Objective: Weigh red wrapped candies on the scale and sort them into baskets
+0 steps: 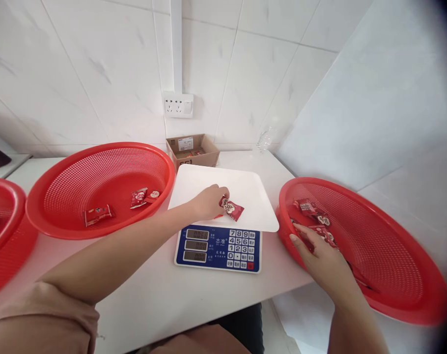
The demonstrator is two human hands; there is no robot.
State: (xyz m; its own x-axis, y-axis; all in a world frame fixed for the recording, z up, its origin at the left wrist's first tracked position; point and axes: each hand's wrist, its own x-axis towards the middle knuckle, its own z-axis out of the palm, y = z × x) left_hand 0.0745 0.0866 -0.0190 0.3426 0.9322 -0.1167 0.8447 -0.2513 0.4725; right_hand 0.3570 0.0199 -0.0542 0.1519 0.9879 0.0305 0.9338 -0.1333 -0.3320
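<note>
My left hand (211, 202) reaches over the white pan (245, 187) of a digital scale. Its fingers close on a small red candy packet (233, 208) with cream lettering. A bit of orange-red shows under that hand, too covered to name. At the near left rim of the right red basket (404, 255), my right hand (321, 255) has thumb and forefinger apart; its other fingers are hidden. Several red packets (306, 206) lie in that basket close to the fingertips. The scale's blue front panel (218, 249) has keys and three displays.
Left of the scale, another red basket (164, 157) holds a few packets (98, 214). Part of a third basket (19, 196) shows at the left edge. Behind the scale, an open cardboard box (194, 161) stands against the tiled wall, below a socket (178, 104).
</note>
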